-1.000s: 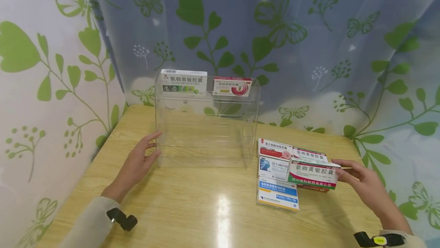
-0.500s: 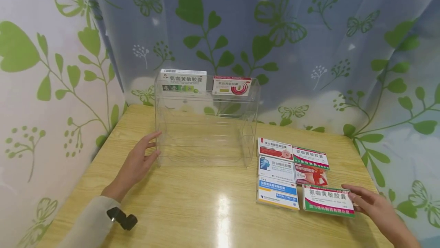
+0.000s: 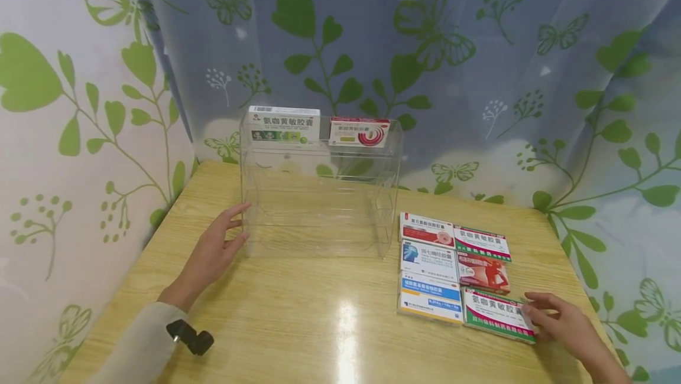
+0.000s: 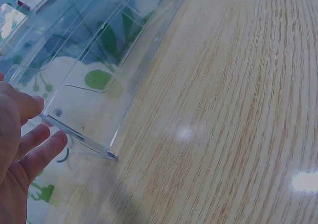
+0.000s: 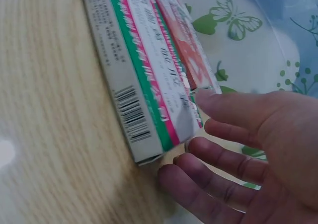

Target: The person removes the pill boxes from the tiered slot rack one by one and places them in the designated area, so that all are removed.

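My left hand (image 3: 213, 248) reaches to the left side of a clear acrylic tiered display rack (image 3: 314, 224), fingertips resting at its side panel. In the left wrist view its fairly straight fingers (image 4: 42, 154) lie at the panel's edge. My right hand (image 3: 564, 322) is at the right end of a white, green and pink medicine box (image 3: 497, 316) lying flat on the table. The right wrist view shows the thumb (image 5: 208, 101) over that box's corner, the other fingers loosely bent beyond its end. This box adjoins a blue and white medicine box (image 3: 430, 300) and a red one (image 3: 483, 272).
On the rack's top tier stand a white and green box (image 3: 284, 127) and a white and red box (image 3: 359, 134). Several other medicine boxes, including a white one with a blue picture (image 3: 428, 261), lie right of the rack. A patterned curtain (image 3: 340, 35) hangs behind the wooden table (image 3: 287, 319).
My right hand has brought the white, green and pink box toward me and down beside the blue and white one, uncovering the red box. The left hand has stayed at the rack.
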{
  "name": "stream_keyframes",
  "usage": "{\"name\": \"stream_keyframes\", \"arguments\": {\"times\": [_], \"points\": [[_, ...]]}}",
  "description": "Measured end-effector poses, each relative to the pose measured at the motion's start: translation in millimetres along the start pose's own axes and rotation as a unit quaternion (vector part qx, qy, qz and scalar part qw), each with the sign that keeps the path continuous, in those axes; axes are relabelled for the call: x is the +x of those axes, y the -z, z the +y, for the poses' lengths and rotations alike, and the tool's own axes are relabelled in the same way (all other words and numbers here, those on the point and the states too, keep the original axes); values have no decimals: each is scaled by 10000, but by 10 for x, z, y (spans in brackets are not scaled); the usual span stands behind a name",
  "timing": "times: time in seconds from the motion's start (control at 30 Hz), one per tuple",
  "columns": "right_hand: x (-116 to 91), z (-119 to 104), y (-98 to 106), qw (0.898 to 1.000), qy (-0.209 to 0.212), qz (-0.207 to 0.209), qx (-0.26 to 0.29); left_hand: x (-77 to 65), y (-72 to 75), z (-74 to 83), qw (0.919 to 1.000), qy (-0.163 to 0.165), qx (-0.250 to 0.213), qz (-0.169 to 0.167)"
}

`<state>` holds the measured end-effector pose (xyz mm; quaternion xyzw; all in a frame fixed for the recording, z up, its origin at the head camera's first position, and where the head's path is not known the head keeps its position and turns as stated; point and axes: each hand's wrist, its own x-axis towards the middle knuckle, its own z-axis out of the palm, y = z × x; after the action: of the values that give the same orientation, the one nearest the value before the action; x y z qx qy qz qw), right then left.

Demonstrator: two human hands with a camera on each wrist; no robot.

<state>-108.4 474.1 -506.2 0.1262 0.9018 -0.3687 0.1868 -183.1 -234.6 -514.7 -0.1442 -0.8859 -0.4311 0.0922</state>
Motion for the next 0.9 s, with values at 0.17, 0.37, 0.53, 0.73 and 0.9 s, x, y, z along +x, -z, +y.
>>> {"name": "stream_keyframes", "arguments": {"times": [0.17, 0.37, 0.53, 0.73, 0.9], "points": [[28, -13, -57, 10000, -40, 50, -66, -4, 17, 11, 10000, 81, -38, -22], [33, -49, -86, 9997, 23, 173, -147, -5, 15, 6, 9999, 120, -38, -21], [24, -74, -105, 9997, -36, 192, -173, -6, 8, 0, 10000, 81, -24, -13], [28, -67, -90, 9993, -243, 285, -64, 0, 2, -5, 10000, 61, -18, -12], [33, -96, -26, 9975, -73, 654, -276, 0, -6, -7, 10000, 74, -41, -21]]}}
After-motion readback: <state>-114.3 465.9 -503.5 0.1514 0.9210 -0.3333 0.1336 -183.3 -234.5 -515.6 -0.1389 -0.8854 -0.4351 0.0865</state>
